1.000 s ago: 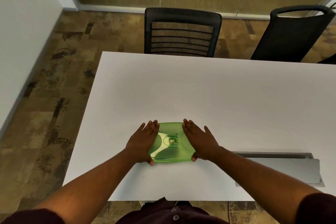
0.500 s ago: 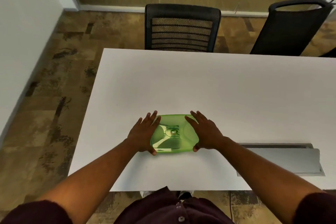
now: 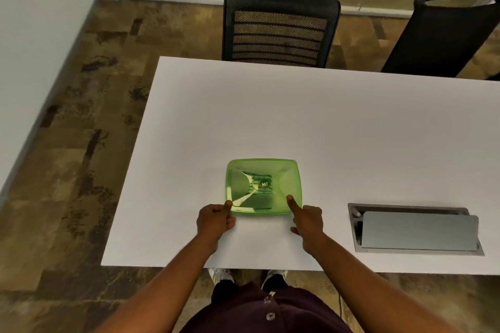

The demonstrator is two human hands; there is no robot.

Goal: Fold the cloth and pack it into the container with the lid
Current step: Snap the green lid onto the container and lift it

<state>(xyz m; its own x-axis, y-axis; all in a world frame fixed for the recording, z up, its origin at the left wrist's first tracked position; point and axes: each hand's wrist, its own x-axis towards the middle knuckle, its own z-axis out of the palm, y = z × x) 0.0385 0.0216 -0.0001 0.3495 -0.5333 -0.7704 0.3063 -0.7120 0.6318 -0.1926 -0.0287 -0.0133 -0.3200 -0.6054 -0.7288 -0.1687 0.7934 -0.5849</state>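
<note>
White table is filling the middle of the frame, two black chairs waiting beyond it, and the green translucent plastic container with the lid is sitting low centre. Both palms were lying flat on the lid's sides a second ago; now they are sliding back to its near corners. Left hand is curling, thumb touching the corner; right hand is pressing one thumb down, holding nothing. Looks like sealing, nearly finished. Cloth is presumably inside, hard to make out.

I saw bare desk all round the green container; only obstacles: raised cable hatch to its right, two chairs beyond far edge.
</note>
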